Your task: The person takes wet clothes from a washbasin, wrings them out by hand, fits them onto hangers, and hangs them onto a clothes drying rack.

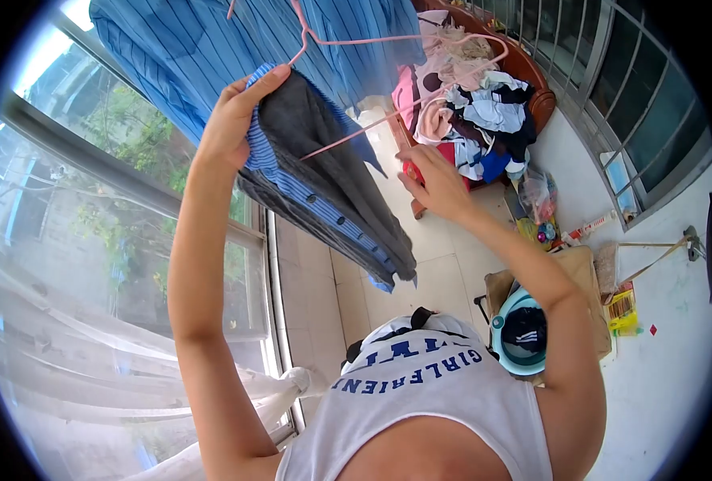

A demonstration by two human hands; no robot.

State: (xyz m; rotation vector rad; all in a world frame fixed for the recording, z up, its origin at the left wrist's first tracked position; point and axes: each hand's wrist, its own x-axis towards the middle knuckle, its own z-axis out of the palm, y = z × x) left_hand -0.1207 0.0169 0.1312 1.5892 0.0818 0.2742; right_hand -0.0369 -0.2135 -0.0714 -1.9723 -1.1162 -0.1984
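My left hand (240, 112) is closed on a shirt (304, 120), gripping its upper edge by the hanger's neck. The shirt is dark grey with a blue striped edge and a row of buttonholes, and it hangs down in folds. A pink hanger (396, 38) has one side within the shirt, while its other side sticks out bare to the right. My right hand (437, 183) is raised beside the shirt, below the hanger's bare side, fingers apart and slightly curled, with nothing visible in them. Whether it touches the hanger's lower bar is unclear.
Blue striped garments (187, 56) hang behind the shirt. A wooden seat (542, 104) holds piled clothes (492, 108). At right, a light-blue bucket (502, 341) holds dark cloth, near a cardboard box (572, 264). Windows and a knotted white curtain (292, 383) line the left.
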